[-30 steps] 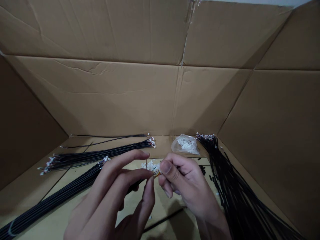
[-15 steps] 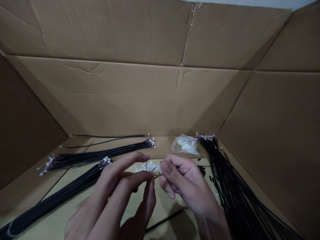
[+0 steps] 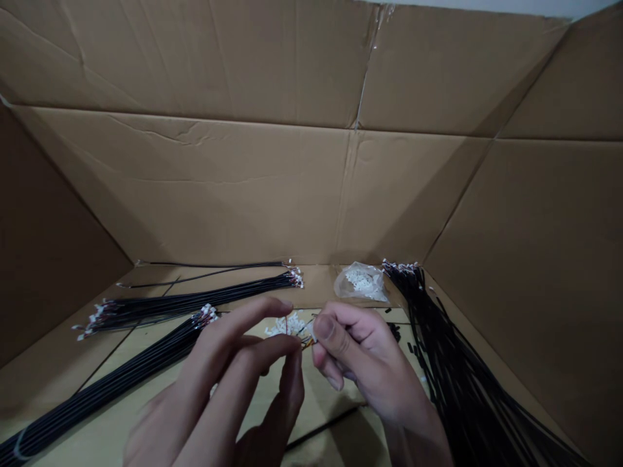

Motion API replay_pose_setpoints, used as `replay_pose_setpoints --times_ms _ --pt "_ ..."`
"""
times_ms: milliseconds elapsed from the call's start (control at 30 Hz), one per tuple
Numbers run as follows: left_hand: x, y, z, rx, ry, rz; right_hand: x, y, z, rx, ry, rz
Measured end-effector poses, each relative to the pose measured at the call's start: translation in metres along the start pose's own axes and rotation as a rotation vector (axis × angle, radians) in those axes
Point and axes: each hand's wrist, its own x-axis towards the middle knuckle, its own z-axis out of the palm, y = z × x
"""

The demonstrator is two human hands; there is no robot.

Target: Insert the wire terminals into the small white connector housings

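Note:
Both hands meet low in the middle of the view, inside a cardboard enclosure. My left hand pinches thin coloured wire ends between thumb and fingertips. My right hand is closed in a pinch on a tiny white connector at those wire ends. A black cable trails down from the hands over the work surface. A small heap of loose white connectors lies just behind the fingertips.
Bundles of black cables with white plugs lie at left and lower left. A large pile of black cables runs along the right wall. A clear bag of white connectors sits at the back. Cardboard walls surround everything.
My left fingers have curled in slightly tighter around the wire ends. The right hand has barely shifted.

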Motion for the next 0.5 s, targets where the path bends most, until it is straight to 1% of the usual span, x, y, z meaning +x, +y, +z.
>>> replay_pose_setpoints --times_ms 133,500 --pt "-0.0002 -0.0005 -0.0008 0.013 -0.010 -0.038 -0.0015 -0.0010 -0.0003 -0.023 0.000 0.019" --pt "0.0045 -0.0068 -0.0022 -0.047 -0.046 0.083 -0.0056 -0.0070 0.0008 -0.093 -0.006 -0.010"
